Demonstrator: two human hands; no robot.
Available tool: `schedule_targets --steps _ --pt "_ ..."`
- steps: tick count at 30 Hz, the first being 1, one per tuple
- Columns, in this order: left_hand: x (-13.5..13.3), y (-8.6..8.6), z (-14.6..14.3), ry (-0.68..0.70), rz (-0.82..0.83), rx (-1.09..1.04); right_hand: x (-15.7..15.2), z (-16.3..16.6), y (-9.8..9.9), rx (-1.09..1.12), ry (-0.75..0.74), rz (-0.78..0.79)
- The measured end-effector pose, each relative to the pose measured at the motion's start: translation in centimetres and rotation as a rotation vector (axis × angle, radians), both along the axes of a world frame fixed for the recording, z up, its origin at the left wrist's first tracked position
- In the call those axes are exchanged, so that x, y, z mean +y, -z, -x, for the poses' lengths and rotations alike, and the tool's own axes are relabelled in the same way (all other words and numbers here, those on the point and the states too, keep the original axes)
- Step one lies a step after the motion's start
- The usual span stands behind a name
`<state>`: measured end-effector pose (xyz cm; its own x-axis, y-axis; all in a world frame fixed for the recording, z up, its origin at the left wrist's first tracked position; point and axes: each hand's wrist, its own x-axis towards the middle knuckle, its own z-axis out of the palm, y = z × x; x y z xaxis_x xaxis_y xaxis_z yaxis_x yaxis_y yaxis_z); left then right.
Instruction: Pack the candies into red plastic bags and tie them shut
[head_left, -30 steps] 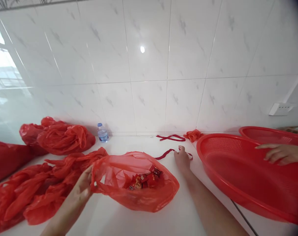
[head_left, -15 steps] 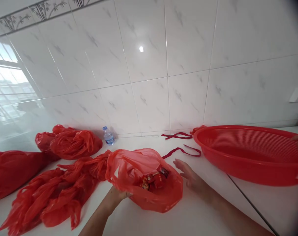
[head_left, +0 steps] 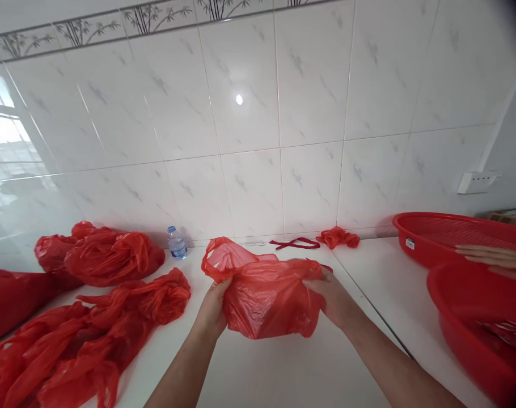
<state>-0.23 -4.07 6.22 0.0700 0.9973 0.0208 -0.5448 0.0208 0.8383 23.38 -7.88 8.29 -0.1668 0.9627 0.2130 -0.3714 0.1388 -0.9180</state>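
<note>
A red plastic bag (head_left: 264, 292) is bunched up just above the white counter (head_left: 279, 368) in the middle. My left hand (head_left: 214, 309) grips its left side with the fingers curled into the plastic. My right hand (head_left: 332, 297) clasps its right side. One handle loop of the bag sticks up at the upper left. What lies inside the bag is hidden by the gathered plastic.
Several loose red bags (head_left: 83, 334) are heaped at the left, more red bags (head_left: 100, 255) behind them. A small water bottle (head_left: 177, 243) stands at the wall. A red ribbon (head_left: 294, 243) and a crumpled red bag (head_left: 338, 236) lie behind. Two red baskets (head_left: 462, 235) sit right, another person's hand (head_left: 494, 258) above them.
The bag lay open on the counter with wrapped sweets showing; now both my hands have gathered it shut and lifted it. My right hand came in from the ribbon. The baskets shifted right.
</note>
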Motion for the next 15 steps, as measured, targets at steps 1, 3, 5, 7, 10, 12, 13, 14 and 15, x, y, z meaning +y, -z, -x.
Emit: schedule_targets --steps 1,3,5,7,10,12,13,14,15 --pt "0.2 0.1 -0.3 0.005 0.009 -0.049 0.3 -0.2 -0.3 0.04 -0.029 -0.009" --pt "0.6 0.6 -0.7 0.047 0.039 -0.127 1.2 -0.5 -0.4 0.108 -0.059 -0.021" --pt "1.0 1.5 -1.1 0.108 0.064 -0.177 2.5 -0.4 0.2 0.149 -0.046 0.003" --pt "1.5 2.7 -1.4 0.154 0.085 -0.199 3.8 -0.2 1.1 0.183 -0.013 0.073" --pt "2.3 4.3 -1.7 0.187 0.104 -0.215 5.5 0.3 2.5 0.282 -0.006 0.157" --pt "2.8 4.9 -2.0 0.207 0.104 -0.21 6.1 0.7 3.2 0.342 -0.026 0.168" --pt "3.0 5.0 -2.2 0.23 0.11 -0.2 6.4 0.9 3.6 0.356 -0.037 0.165" --pt "3.2 5.0 -2.4 0.27 0.126 -0.182 6.5 1.1 3.9 0.36 -0.052 0.165" --pt "3.4 5.0 -2.8 0.322 0.151 -0.156 6.6 1.2 4.2 0.357 -0.075 0.167"
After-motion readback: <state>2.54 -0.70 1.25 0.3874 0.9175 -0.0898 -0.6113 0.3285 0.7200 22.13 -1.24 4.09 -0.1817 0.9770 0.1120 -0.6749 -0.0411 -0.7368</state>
